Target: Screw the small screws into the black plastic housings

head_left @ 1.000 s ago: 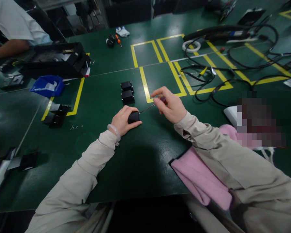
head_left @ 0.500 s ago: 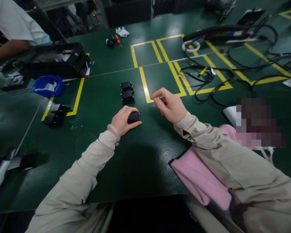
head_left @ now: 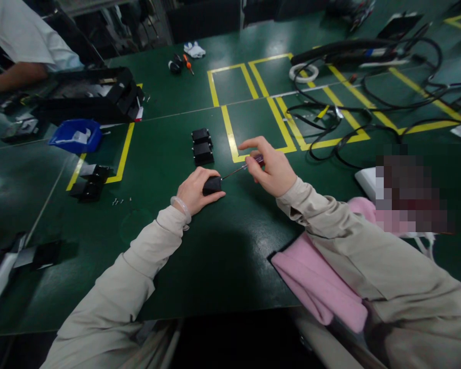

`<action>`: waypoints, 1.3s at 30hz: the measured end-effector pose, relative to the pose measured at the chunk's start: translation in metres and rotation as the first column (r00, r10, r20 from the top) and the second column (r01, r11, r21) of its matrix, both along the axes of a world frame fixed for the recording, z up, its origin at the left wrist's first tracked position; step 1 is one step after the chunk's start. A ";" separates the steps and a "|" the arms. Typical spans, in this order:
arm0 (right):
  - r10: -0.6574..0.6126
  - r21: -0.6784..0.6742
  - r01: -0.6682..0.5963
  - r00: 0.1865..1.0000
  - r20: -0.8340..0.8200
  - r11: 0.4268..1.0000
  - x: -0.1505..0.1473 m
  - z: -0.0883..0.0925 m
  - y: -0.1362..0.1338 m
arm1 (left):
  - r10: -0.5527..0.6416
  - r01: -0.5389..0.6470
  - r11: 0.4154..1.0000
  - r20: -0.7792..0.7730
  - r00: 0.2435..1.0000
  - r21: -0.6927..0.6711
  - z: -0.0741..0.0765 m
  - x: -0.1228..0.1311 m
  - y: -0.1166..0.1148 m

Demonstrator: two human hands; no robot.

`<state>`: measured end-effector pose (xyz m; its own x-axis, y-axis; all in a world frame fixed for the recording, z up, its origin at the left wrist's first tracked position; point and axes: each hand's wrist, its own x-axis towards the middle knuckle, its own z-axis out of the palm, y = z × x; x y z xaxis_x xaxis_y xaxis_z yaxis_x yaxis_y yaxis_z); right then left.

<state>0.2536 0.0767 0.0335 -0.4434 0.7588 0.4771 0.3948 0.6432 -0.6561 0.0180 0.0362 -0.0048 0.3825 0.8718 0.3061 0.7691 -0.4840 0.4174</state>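
My left hand (head_left: pixel 195 190) is wrapped round a small black block (head_left: pixel 212 185) and presses it onto the green table (head_left: pixel 215 256). My right hand (head_left: pixel 271 166) pinches a thin screwdriver (head_left: pixel 243 168) with a dark purple handle. Its metal shaft slants down to the left and its tip meets the right end of the block. My right forefinger is stretched forward above the handle. Two more black blocks (head_left: pixel 202 146) lie stacked just beyond my left hand.
Yellow tape boxes (head_left: pixel 230 84) mark the table. Black cables (head_left: pixel 353 113) tangle at the right. A blue bin (head_left: pixel 77 136), a black tray (head_left: pixel 88 95) and black parts (head_left: pixel 90 184) sit at the left with tiny screws (head_left: pixel 119 201). Another person's arm (head_left: pixel 11 77) is far left. Pink cloth (head_left: pixel 318 287) lies under my right arm.
My right forefinger has lifted and straightened a little over the screwdriver handle. My left hand and the block stay where they were.
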 end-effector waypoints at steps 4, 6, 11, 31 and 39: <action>-0.009 -0.006 0.009 1.000 0.010 1.000 0.000 0.000 0.002 | -0.004 0.004 1.000 0.001 1.000 0.008 -0.001 0.000 0.000; -0.006 -0.004 0.006 1.000 0.019 1.000 0.000 0.000 0.002 | -0.003 0.003 1.000 0.000 1.000 0.006 -0.001 0.000 0.000; 0.021 0.013 -0.021 1.000 -0.014 1.000 0.000 -0.001 0.002 | -0.005 0.005 1.000 0.000 1.000 0.005 0.000 0.000 0.000; 0.037 0.014 -0.037 0.999 -0.028 0.999 -0.001 -0.002 0.002 | -0.015 0.015 1.000 -0.001 1.000 0.014 -0.001 -0.002 0.000; 0.031 0.031 -0.030 0.999 -0.028 0.999 -0.001 -0.003 0.003 | -0.019 0.019 0.999 0.001 1.000 0.037 -0.002 -0.002 0.001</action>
